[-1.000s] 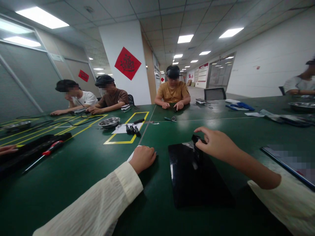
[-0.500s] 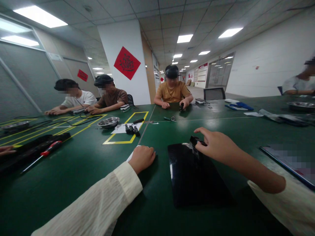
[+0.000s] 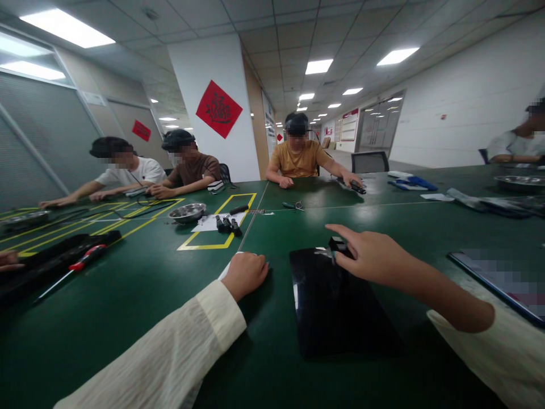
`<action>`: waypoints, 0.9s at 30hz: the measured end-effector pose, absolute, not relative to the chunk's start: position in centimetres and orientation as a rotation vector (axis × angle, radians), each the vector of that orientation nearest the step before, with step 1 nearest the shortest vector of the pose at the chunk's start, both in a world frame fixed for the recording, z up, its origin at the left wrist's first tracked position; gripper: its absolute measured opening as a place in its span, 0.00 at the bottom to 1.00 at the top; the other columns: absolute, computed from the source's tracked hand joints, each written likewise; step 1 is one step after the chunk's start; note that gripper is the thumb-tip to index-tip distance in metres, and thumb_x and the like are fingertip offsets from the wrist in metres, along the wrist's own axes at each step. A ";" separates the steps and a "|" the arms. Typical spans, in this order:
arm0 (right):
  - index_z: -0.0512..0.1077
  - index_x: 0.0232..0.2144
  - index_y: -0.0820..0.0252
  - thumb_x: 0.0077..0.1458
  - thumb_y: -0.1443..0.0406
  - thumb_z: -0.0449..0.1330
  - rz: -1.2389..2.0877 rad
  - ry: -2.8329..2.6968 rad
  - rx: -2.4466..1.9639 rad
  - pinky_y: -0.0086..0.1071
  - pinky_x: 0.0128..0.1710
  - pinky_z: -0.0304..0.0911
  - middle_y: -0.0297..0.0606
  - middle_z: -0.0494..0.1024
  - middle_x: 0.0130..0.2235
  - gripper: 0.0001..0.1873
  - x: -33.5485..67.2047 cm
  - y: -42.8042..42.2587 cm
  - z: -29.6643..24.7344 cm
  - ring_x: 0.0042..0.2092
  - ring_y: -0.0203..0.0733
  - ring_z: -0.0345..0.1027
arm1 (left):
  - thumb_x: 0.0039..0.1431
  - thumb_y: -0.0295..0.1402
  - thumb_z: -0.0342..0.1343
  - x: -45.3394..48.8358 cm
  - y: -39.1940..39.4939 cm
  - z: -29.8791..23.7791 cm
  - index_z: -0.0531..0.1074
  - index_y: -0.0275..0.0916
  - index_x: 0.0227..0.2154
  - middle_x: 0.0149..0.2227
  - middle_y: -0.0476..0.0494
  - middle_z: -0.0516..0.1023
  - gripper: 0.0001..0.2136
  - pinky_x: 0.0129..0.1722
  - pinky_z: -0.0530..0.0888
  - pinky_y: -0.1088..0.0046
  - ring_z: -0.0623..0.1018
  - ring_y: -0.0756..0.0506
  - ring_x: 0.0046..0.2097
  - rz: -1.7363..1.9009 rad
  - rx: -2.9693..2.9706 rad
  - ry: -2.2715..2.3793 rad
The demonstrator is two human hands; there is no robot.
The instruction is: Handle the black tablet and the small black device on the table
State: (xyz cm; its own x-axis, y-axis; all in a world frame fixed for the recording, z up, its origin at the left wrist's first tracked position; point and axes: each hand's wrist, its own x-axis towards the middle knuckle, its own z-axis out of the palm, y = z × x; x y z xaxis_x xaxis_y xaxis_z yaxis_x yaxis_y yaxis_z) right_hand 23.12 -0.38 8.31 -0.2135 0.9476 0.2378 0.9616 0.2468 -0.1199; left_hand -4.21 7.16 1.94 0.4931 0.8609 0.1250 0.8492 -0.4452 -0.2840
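Observation:
My left hand (image 3: 246, 275) rests in a closed fist on the green table (image 3: 272, 363), its cuff beside it; the inside of the fist is hidden. A bit of white paper (image 3: 225, 268) shows beside it. My right hand (image 3: 370, 253) is over the far end of a flat, glossy black panel (image 3: 319, 318), with the index finger stretched out to the left and the thumb apart. A small black block (image 3: 337, 243) stands just behind the fingers, partly covered by them. Whether the thumb touches it, I cannot tell.
Across the table a person (image 3: 298, 156) reaches toward a dark tool (image 3: 356, 186). A red-handled screwdriver (image 3: 87, 258) lies left. A metal bowl (image 3: 187, 212) and several black parts (image 3: 227, 225) are near yellow tape. A tablet-like device (image 3: 498, 287) is right; pliers (image 3: 293, 205) lie farther off.
My right hand has loosened from the small black block, its index finger stretching farther left. My left hand stays put. The person opposite has moved an arm out to the right.

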 end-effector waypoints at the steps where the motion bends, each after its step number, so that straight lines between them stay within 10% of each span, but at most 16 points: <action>1: 0.56 0.59 0.56 0.53 0.54 0.50 -0.041 -2.264 -1.761 0.28 0.25 0.49 0.36 0.73 0.25 0.32 23.1 -0.3 8.2 0.25 0.38 0.66 | 0.60 0.38 0.39 -4.2 7.2 1.9 0.73 0.35 0.28 0.28 0.37 0.76 0.18 0.33 0.68 0.65 0.76 0.41 0.32 0.047 -2.436 -1.448; 27: 0.53 0.55 0.56 0.57 0.51 0.48 0.841 -2.224 -1.677 0.26 0.21 0.59 0.34 0.73 0.24 0.28 23.9 -0.1 8.6 0.20 0.36 0.67 | 0.61 0.39 0.39 -4.0 7.0 2.1 0.73 0.35 0.30 0.28 0.37 0.76 0.19 0.33 0.69 0.66 0.76 0.42 0.32 0.083 -2.414 -1.449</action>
State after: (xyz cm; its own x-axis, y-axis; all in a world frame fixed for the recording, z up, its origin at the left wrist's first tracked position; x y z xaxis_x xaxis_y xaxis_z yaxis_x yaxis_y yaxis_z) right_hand 23.87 -0.05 8.61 -0.3178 0.9357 -0.1531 0.8030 0.1797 -0.5683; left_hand -4.04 6.99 2.15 0.4827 0.8682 0.1152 0.8494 -0.4321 -0.3028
